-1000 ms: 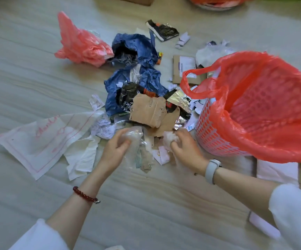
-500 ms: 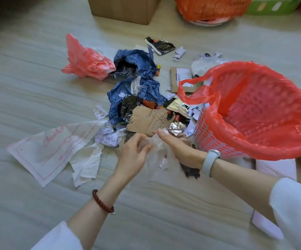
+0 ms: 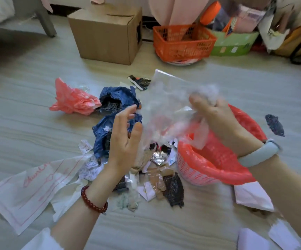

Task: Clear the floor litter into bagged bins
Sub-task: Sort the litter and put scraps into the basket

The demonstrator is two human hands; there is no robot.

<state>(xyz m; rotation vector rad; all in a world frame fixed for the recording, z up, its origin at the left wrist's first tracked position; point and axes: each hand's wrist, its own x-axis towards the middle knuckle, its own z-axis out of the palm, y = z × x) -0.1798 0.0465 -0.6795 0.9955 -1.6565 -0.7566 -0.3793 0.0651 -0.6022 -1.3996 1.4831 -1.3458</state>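
Note:
A clear plastic bag (image 3: 166, 105) hangs in the air above the litter, blurred by motion. My right hand (image 3: 211, 112) grips its crumpled top over the pink basket bin (image 3: 196, 170) lined with a red bag (image 3: 223, 159). My left hand (image 3: 124, 139) is raised beside the clear bag with fingers spread and relaxed, holding nothing. Below lies the litter pile: crumpled blue plastic (image 3: 115, 100), foil wrappers (image 3: 157, 157), brown cardboard scraps (image 3: 156, 179), a dark scrap (image 3: 175, 190).
A crumpled pink bag (image 3: 73, 100) and a large white printed bag (image 3: 27, 188) lie on the left floor. A cardboard box (image 3: 106, 33), an orange crate (image 3: 182, 42) and a green box (image 3: 232, 42) stand behind. White papers (image 3: 252, 195) lie near the bin.
Both hands rose from the floor with the clear plastic bag. My left hand let go of it and opened; my right hand carried it up over the bin. The view tilted upward.

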